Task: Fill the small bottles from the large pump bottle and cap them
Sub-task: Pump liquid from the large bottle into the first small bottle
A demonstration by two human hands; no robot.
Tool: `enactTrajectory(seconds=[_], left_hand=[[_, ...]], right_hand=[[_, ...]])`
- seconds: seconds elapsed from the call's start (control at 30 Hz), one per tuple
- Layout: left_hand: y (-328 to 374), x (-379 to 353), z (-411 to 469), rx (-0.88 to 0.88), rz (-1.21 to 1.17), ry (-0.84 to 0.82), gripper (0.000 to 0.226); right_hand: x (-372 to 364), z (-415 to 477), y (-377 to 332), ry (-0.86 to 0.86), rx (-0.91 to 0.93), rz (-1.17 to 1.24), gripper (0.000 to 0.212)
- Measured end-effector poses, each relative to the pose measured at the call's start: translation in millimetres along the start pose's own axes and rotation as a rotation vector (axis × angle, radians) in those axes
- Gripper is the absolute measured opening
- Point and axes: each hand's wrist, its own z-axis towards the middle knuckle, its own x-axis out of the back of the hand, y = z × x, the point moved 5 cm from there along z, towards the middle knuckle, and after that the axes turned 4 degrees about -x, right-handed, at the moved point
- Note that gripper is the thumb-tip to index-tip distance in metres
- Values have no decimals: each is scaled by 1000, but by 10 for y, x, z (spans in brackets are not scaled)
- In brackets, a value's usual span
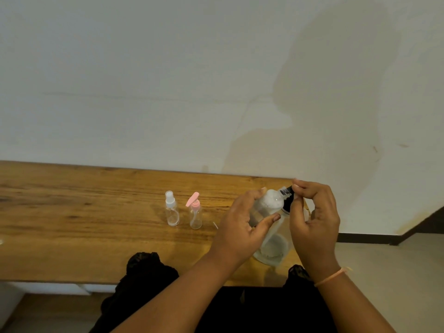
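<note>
Left hand [242, 224]: fingers and thumb curled round a small clear bottle [266, 205], held tilted with its mouth up against the spout. White foamy content shows near its top (fill level not readable).

Right hand [312, 219]: fingertips pinch the black pump head [286, 190] of the large pump bottle [271, 248], which stands on the near right end of the wooden table [84, 212], between the two hands. A thin band [330, 277] sits on the right wrist.

We judge the step to be dispensing into the first small bottle. To do it well, we keep the bottle's mouth directly under the spout tip, press in short full strokes, and let the foam settle between strokes so it does not overflow. The large bottle has no hand on its body, so we press straight down, not sideways, or it may tip.

Further left, well apart from the hands, a spray-top bottle [172, 212] and a pink-pump bottle [195, 217] stand upright just beside each other, both capped and seemingly unfilled. A small white sliver [215, 225] lies near them; we cannot tell what it is.
</note>
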Motion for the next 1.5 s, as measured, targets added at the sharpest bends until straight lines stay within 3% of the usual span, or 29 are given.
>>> enactTrajectory(seconds=[1.5], left_hand=[[-29,2,-37,0,11,-24,43]], right_hand=[[19,-13,15,-39,-14,-25,15]])
